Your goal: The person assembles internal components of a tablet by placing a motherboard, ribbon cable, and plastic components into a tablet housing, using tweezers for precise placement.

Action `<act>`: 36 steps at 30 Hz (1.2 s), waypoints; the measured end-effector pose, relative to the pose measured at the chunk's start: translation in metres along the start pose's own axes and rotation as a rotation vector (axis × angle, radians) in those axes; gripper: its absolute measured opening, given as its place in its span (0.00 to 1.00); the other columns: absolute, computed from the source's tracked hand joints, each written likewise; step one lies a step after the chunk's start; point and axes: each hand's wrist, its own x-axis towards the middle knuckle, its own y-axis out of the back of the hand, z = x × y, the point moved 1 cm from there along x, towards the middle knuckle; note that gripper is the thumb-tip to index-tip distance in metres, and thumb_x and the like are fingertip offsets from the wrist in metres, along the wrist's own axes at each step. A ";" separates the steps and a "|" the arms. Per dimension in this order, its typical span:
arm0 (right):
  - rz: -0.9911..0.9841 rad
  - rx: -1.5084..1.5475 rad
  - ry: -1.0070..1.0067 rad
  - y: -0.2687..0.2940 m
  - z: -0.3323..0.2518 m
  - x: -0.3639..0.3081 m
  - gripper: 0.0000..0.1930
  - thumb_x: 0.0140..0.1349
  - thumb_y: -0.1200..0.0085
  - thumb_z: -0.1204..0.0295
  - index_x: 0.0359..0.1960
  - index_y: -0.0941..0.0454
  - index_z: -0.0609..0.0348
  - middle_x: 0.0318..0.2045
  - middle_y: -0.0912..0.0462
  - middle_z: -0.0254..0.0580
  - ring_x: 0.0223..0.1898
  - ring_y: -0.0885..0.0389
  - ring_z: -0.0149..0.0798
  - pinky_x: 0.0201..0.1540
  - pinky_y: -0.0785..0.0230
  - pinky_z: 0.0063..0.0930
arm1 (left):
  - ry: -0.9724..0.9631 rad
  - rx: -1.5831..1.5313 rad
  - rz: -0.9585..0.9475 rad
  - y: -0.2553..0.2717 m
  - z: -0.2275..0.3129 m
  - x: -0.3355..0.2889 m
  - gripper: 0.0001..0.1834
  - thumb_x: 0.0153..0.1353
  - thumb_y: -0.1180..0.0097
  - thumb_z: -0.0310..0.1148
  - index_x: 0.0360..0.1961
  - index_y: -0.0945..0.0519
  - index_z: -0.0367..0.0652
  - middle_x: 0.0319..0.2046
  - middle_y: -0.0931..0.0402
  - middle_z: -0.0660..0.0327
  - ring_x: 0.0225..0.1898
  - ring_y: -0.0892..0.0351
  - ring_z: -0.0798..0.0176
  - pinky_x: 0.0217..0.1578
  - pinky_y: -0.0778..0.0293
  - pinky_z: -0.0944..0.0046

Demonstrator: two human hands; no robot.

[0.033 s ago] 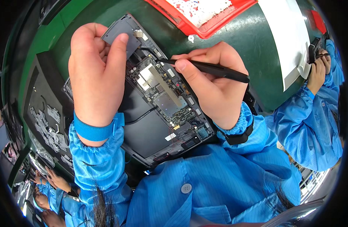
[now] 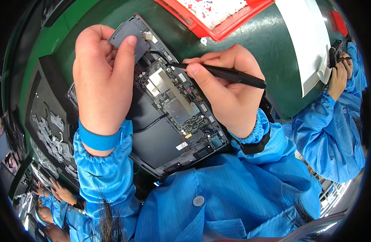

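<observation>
- Blue smock (image 2: 217,201), ribbed cuffs, filling the bottom of the view; white button at the chest.
- Opened device (image 2: 165,121) lying tilted on the green mat (image 2: 274,72), just in front of the body. Dark flat shell, back cover off.
- Shell is holding: smooth black slab in the lower left half, board (image 2: 173,97) with silver shields and small chips running up the middle, thin black cable crossing the slab.
- Left hand (image 2: 101,76) curling over the device's upper left edge, thumb and fingers pinching a flat grey plate (image 2: 129,38) at its top corner. Blue band on the wrist.
- Right hand (image 2: 226,84) closing around a slim black tool (image 2: 230,74) in a pen grip; matte, rod-shaped, tip touching the board near its top end.
- Dark tray (image 2: 48,121) sitting left of the device, carrying small grey metal parts.
- Red bin (image 2: 217,24) beyond the device, full of small white pieces.
- White sheet (image 2: 310,40) lying on the mat at far right.
- Another person's hand (image 2: 338,78), blue sleeve, working at the far right edge.
</observation>
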 end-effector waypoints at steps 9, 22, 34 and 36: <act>-0.024 0.125 -0.086 0.000 -0.002 0.000 0.10 0.49 0.40 0.85 0.26 0.32 0.65 0.27 0.21 0.44 0.31 0.19 0.32 0.32 0.26 0.21 | 0.038 -0.036 0.019 0.001 0.001 -0.001 0.11 0.58 0.45 0.24 0.38 0.33 0.32 0.21 0.25 0.58 0.23 0.25 0.71 0.25 0.29 0.71; -0.004 0.271 -0.176 0.000 -0.006 0.002 0.10 0.52 0.41 0.85 0.28 0.33 0.67 0.29 0.20 0.48 0.31 0.22 0.26 0.31 0.27 0.17 | 0.035 -0.015 -0.011 0.002 0.005 -0.003 0.11 0.60 0.47 0.23 0.41 0.34 0.32 0.26 0.25 0.59 0.27 0.26 0.73 0.28 0.30 0.74; -0.106 0.112 -0.139 0.015 -0.001 -0.022 0.09 0.51 0.38 0.82 0.28 0.29 0.65 0.25 0.21 0.38 0.25 0.26 0.20 0.25 0.34 0.13 | 0.035 -0.093 0.132 -0.005 0.001 -0.048 0.10 0.59 0.46 0.23 0.38 0.33 0.32 0.23 0.25 0.57 0.25 0.24 0.71 0.26 0.29 0.72; -0.113 0.105 -0.144 0.016 0.003 -0.026 0.09 0.51 0.39 0.83 0.28 0.29 0.65 0.25 0.21 0.38 0.25 0.27 0.20 0.25 0.35 0.13 | 0.054 -0.125 0.144 -0.008 -0.009 -0.054 0.10 0.59 0.46 0.23 0.38 0.33 0.32 0.23 0.25 0.58 0.26 0.24 0.71 0.26 0.29 0.73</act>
